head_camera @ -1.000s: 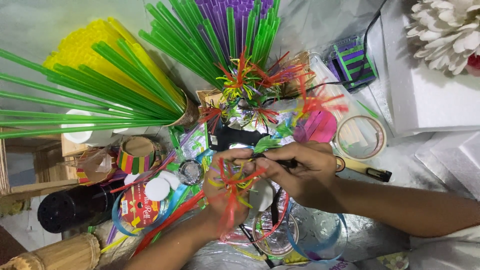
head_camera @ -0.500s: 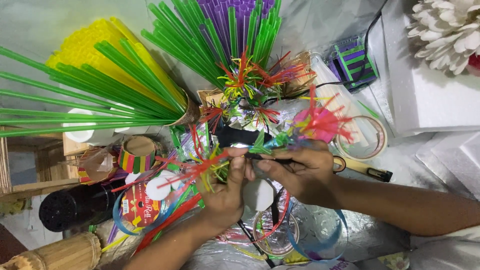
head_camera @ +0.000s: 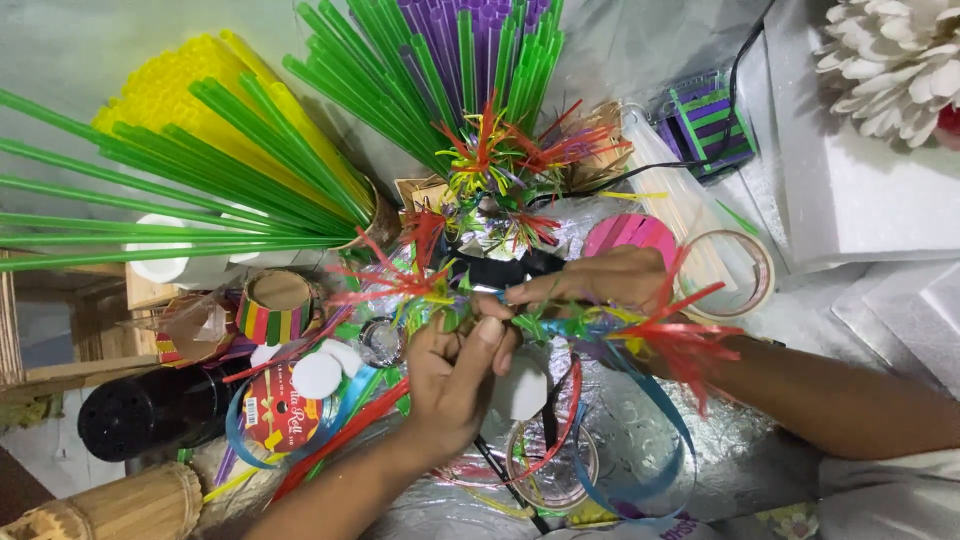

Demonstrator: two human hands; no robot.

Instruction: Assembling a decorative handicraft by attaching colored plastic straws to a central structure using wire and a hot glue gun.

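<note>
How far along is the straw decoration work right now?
Done: several frayed-straw bursts already stand among the upright green straws. In hand: the left hand and right hand pinch one multicoloured straw piece with red fringed ends. Left: many uncut green and yellow straws and ribbon lie unused.

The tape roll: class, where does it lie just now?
In the head view, the tape roll lies right of centre on the table, just beyond the right hand, beside the pink disc.

left hand (head_camera: 455, 365) pinches fringed straw garland (head_camera: 560, 325) | right hand (head_camera: 600, 280) grips it | green straws (head_camera: 200, 190) behind
</note>
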